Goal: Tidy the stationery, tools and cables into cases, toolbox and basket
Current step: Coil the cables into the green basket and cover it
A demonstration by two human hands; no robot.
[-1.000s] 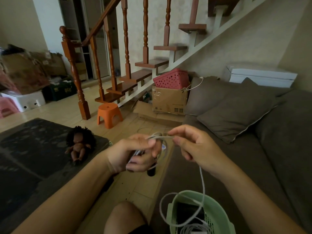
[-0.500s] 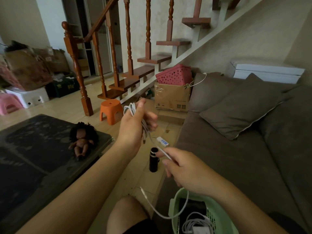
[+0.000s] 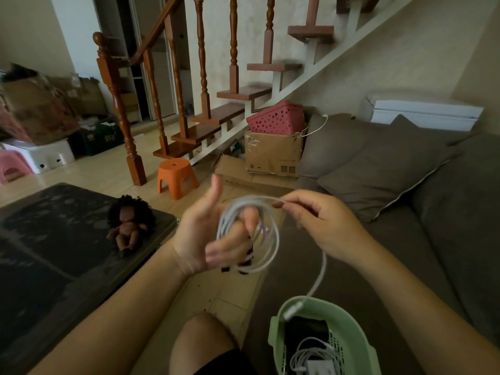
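A white cable (image 3: 273, 239) hangs in several loops around the fingers of my left hand (image 3: 213, 234), whose thumb points up and whose fingers curl through the coil. My right hand (image 3: 316, 226) pinches the same cable at the top of the coil. From there the free end drops to its plug over the rim of the green basket (image 3: 349, 328). The basket sits on the sofa by my knee and holds a black item and another white cable bundle (image 3: 313, 353).
A dark low table (image 3: 54, 239) with a doll (image 3: 130, 226) stands on the left. Beyond are an orange stool (image 3: 177, 177), a cardboard box (image 3: 273, 152) with a pink basket on it, and the staircase. The grey sofa (image 3: 405, 253) with cushions fills the right.
My left hand dropped back to chest height with the coil around its fingers. My right hand rose from near the basket to the coil's top, laying on another loop. The hanging tail got shorter.
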